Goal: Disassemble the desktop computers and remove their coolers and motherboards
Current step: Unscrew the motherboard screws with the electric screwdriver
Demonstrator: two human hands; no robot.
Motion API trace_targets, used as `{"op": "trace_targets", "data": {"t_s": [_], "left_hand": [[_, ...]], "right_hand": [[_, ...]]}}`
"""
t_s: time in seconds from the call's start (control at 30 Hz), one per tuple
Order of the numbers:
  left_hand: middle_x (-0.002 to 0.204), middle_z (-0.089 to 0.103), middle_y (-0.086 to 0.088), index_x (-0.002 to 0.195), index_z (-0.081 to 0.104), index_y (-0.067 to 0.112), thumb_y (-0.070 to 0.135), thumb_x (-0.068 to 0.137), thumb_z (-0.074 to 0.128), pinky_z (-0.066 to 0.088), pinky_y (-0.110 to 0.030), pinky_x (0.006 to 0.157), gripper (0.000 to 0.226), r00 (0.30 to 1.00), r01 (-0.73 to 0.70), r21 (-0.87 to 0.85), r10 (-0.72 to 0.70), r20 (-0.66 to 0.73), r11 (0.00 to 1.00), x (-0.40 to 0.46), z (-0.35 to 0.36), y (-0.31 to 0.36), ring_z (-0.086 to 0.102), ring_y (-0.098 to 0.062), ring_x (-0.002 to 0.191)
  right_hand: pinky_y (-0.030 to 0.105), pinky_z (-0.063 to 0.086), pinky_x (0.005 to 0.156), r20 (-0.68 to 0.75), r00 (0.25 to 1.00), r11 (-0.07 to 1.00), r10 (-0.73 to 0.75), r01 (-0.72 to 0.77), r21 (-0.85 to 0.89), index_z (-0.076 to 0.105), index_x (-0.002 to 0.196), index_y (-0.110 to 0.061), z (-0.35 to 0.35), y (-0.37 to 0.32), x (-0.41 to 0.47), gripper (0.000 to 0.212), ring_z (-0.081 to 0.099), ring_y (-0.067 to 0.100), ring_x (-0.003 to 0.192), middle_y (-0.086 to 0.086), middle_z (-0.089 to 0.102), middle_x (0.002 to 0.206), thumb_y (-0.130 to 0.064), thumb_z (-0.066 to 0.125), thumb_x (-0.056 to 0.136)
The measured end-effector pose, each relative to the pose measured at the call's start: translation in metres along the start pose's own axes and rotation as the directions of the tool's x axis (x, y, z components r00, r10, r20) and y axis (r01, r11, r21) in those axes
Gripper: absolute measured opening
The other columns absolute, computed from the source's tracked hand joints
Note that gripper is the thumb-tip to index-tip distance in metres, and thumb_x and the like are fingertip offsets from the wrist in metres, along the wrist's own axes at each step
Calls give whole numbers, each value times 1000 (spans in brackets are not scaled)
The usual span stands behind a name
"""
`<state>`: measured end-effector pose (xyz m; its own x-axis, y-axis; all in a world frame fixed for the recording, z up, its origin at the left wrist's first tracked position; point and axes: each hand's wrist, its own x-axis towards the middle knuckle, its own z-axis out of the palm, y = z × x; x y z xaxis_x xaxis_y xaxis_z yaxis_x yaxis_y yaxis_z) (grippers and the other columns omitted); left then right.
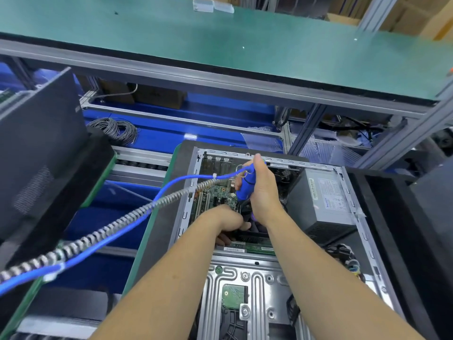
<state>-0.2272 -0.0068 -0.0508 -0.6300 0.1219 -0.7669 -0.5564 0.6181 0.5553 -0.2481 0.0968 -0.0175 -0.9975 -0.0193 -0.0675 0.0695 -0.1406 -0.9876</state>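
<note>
Both hands inside the open case (348, 241): right hand (263, 192) grips blue screwdriver (246, 185) upright over cooler (252, 229), left hand (226, 220) curled on cooler edge beside motherboard (215, 192).

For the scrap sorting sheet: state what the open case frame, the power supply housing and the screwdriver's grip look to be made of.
Case frame: bare sheet steel by its look, silver-grey, with stamped ribs and punched slots.
Power supply housing: sheet metal too, duller matte grey, with a paper label on top.
Screwdriver: blue plastic or rubbery grip, smooth and slightly glossy; the right hand covers much of it, so this is uncertain.
</note>
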Motion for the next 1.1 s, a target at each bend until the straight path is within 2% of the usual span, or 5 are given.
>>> {"op": "trace_targets", "data": {"t_s": [0.27,0.63,0.87,1.03,1.1], "left_hand": [[88,70,-12,110,58,5,38,89,71,59,-42,86,41,1000,2,6,-2,7,1000,2,1,-1,66,-25,71],[100,71,-16,112,56,4,38,90,71,59,-46,89,43,1000,11,-8,-11,7,1000,-2,-1,1,67,-26,75],[106,71,-17,115,55,4,37,89,73,61,-40,84,46,1000,8,-6,-8,-3,1000,-7,-1,1,68,-22,71],[98,67,-8,93,60,9,24,81,78,60,-36,79,27,995,-33,-85,25,-93,996,-14,-4,4,65,-22,79],[90,65,-10,91,61,6,12,81,68,57,-31,73,14,984,-79,-162,51,-169,984,-22,-6,5,63,-21,77]], "right_hand": [[26,44,56,170,985,986,36,-7,-168,54,71,-13,6,-2,4,50,47,22,55,13,55,65,-63,51,75],[31,47,58,108,994,997,3,6,-80,61,63,-25,-4,1,7,34,51,20,49,0,57,61,-54,50,76],[30,47,57,114,993,995,-8,19,-95,59,67,-19,0,-2,5,39,50,20,49,2,58,60,-57,50,72],[35,46,64,60,998,1000,10,-11,16,59,59,-32,-6,-10,-4,44,50,23,55,5,57,57,-72,52,75],[35,44,65,70,997,990,24,-34,134,58,64,-29,-11,-12,-9,49,48,24,57,6,55,59,-78,61,70]]}}
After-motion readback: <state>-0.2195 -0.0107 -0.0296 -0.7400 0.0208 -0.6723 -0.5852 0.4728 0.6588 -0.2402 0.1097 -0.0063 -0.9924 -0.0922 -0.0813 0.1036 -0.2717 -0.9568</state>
